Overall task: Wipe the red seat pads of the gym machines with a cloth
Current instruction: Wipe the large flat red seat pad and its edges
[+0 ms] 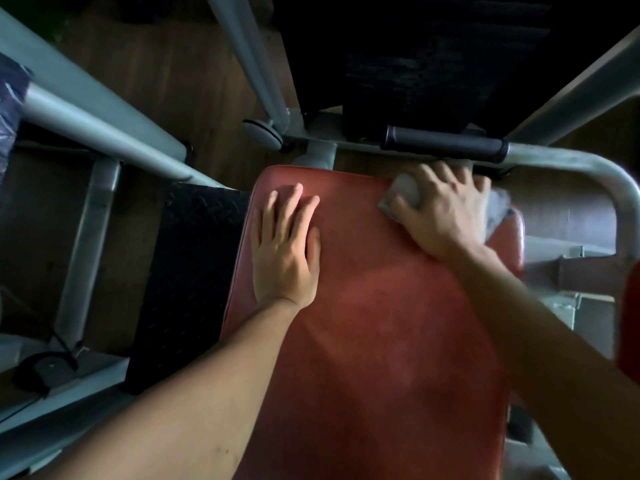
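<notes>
Two hands are on the red seat pad (pixel 381 323) in the single head view, which looks steeply down on the machine. Your left hand (pixel 284 251) lies flat near the pad's far left corner, fingers straight and slightly spread, holding nothing and seemingly bracing you. Your right hand (pixel 446 213) grips the grey cloth (pixel 408 192) at the far right corner, fingers fanned and bent over the bunched fabric. Motion blur softens their exact pose. The cloth sits just short of the black handle grip (pixel 443 142), and one end pokes out past your knuckles. Judging by this, you are mid-wipe on the far edge. The pad shows no clear wiped or unwiped zones in this dim light, so you cannot tell how much is done. The near stretch between your forearms likely needs a pass. A second red pad (pixel 629 323) shows at the right edge, apparently untouched.
</notes>
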A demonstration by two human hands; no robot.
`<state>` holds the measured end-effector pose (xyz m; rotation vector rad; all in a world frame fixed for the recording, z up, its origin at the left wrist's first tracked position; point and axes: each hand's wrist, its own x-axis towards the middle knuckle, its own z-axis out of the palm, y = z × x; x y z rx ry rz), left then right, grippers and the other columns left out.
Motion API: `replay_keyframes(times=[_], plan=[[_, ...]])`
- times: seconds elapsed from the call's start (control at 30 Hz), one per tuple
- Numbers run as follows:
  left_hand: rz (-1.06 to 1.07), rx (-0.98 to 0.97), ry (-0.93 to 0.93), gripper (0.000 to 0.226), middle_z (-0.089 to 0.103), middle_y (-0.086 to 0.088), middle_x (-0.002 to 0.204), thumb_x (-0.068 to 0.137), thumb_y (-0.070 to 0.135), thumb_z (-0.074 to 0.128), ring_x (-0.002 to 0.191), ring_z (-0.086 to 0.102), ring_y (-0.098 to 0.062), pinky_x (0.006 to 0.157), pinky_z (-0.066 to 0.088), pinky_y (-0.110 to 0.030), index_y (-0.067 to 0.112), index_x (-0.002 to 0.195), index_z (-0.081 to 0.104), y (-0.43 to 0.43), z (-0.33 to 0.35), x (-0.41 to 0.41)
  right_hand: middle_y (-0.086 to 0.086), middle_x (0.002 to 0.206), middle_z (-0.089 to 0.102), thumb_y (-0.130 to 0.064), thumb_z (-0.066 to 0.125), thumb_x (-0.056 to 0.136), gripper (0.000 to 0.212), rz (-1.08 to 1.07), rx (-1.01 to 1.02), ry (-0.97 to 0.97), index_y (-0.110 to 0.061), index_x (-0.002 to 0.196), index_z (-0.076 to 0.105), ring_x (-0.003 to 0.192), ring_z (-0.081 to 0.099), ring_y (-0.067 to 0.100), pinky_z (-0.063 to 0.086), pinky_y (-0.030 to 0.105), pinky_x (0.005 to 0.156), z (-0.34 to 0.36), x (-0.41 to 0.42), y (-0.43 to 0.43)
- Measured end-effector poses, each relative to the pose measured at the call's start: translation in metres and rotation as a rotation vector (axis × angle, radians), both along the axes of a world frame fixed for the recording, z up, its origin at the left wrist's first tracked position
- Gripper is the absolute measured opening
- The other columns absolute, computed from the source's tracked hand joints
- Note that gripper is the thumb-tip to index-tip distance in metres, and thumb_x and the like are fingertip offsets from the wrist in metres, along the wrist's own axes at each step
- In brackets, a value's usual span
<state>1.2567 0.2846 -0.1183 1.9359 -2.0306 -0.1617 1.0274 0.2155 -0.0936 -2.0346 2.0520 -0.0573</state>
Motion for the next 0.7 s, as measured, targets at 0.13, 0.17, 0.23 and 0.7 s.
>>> replay_keyframes(times=[0.13,0.17,0.23,0.7], plan=[[-0.007,0.004,0.005,0.043,0.04,0.001,0.16,0.105,0.03,0.042,0.149,0.033,-0.032,0.121,0.027,-0.051,0.023,0.146,0.052,0.0,0.0,0.001,0.0,0.151,0.044,-0.065,0.039,0.085,0.07,0.112,-0.083,-0.067,-0.032,0.146,0.046,0.138,0.038,0.032,0.027,0.048,0.11,-0.005,0.026,0.018],[-0.005,0.005,-0.002,0.043,0.04,0.001,0.16,0.105,0.03,0.042,0.149,0.033,-0.033,0.121,0.026,-0.05,0.023,0.146,0.052,0.0,-0.001,0.001,0.003,0.154,0.041,-0.059,0.041,0.086,0.067,0.109,-0.109,-0.114,-0.031,0.147,0.046,0.141,0.035,0.032,0.026,0.048,0.112,-0.006,0.024,0.022],[-0.001,0.009,-0.006,0.043,0.039,0.002,0.16,0.105,0.03,0.044,0.149,0.032,-0.032,0.12,0.026,-0.051,0.024,0.146,0.052,0.0,-0.003,0.001,0.007,0.159,0.035,-0.051,0.047,0.088,0.062,0.051,-0.168,-0.193,-0.031,0.147,0.048,0.146,0.029,0.033,0.023,0.047,0.115,-0.009,0.014,0.034],[0.045,-0.008,0.038,0.042,0.042,0.001,0.159,0.101,0.029,0.049,0.148,0.035,-0.033,0.118,0.028,-0.053,0.027,0.143,0.055,0.001,-0.016,0.001,0.016,0.165,0.019,-0.047,0.054,0.085,0.072,-0.558,-0.246,-0.134,-0.032,0.153,0.035,0.151,0.02,0.035,0.018,0.05,0.119,-0.023,0.103,0.178]])
